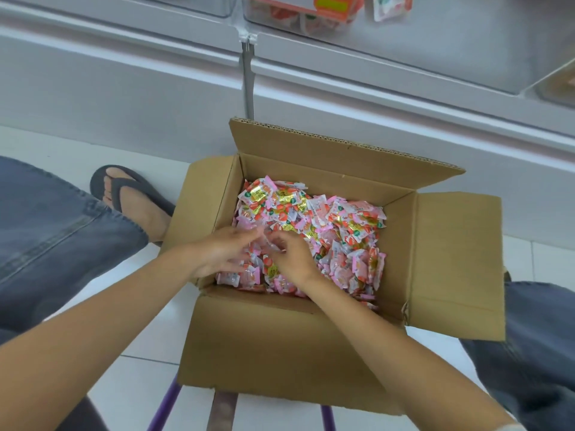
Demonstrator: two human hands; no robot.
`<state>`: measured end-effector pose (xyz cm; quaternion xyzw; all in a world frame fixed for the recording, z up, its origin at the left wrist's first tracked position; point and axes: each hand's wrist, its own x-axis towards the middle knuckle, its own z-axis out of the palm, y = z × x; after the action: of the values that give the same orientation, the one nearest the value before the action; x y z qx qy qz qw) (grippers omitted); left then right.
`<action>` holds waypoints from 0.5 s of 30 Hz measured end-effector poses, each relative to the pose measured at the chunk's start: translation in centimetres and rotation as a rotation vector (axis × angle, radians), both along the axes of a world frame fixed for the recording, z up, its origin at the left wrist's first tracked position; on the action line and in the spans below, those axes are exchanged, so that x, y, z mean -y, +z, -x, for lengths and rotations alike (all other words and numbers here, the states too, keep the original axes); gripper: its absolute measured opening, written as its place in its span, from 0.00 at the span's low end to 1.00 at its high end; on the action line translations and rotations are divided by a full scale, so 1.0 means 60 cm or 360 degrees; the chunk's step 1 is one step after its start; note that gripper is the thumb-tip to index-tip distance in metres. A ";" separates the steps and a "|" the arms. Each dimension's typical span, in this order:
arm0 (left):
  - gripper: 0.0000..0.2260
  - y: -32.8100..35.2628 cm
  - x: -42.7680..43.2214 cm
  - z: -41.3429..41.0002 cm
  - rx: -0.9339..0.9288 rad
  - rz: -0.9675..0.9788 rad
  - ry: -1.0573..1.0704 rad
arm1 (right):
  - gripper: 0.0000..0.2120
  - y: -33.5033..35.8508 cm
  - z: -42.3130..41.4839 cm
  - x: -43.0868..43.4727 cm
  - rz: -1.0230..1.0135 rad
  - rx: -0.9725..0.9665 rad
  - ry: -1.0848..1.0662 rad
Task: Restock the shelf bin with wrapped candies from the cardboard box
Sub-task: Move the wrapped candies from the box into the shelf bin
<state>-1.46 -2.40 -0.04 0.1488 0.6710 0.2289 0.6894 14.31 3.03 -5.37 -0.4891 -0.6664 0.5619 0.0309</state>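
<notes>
Head view: motion blur smeared the fingers [249,236] of the left hand [222,253], so I cannot tell whether they were apart or clamped. The right hand [292,259] curled its fingers down into the pink-and-red foil-wrapped candies [342,237], its grasp hidden among the wrappers. The crinkly candies filled the open brown corrugated cardboard box [280,337], its flaps folded outward. At 12 o'clock the clear plastic shelf bin [298,23] was cut off by the frame edge. At the box's 9 o'clock was a foot in a dark flip-flop [130,194] on the white tiled floor [149,384].
</notes>
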 end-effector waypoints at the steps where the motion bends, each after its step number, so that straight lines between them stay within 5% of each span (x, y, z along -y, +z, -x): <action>1: 0.17 0.000 -0.002 -0.011 0.0081 0.0021 0.0083 | 0.14 0.017 -0.012 0.003 0.0020 -0.0089 0.0233; 3: 0.16 -0.017 -0.004 -0.019 -0.0025 -0.0019 0.0275 | 0.20 0.037 -0.038 -0.016 0.0271 -0.0118 0.0449; 5: 0.17 -0.029 -0.002 -0.012 -0.0142 -0.0037 0.0359 | 0.21 0.028 -0.062 -0.058 0.0305 -0.0034 0.0311; 12: 0.16 -0.027 -0.004 0.000 0.0050 -0.0068 0.0467 | 0.32 -0.115 -0.093 -0.069 -0.0614 0.0782 0.0859; 15: 0.17 -0.032 -0.006 0.002 0.0038 -0.0097 0.0451 | 0.20 -0.109 -0.097 -0.073 -0.0836 0.0744 0.0910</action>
<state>-1.56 -2.03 -1.93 0.0707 0.6698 0.3460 0.6532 20.13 7.42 -11.91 -0.3746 -0.8838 0.2343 -0.1537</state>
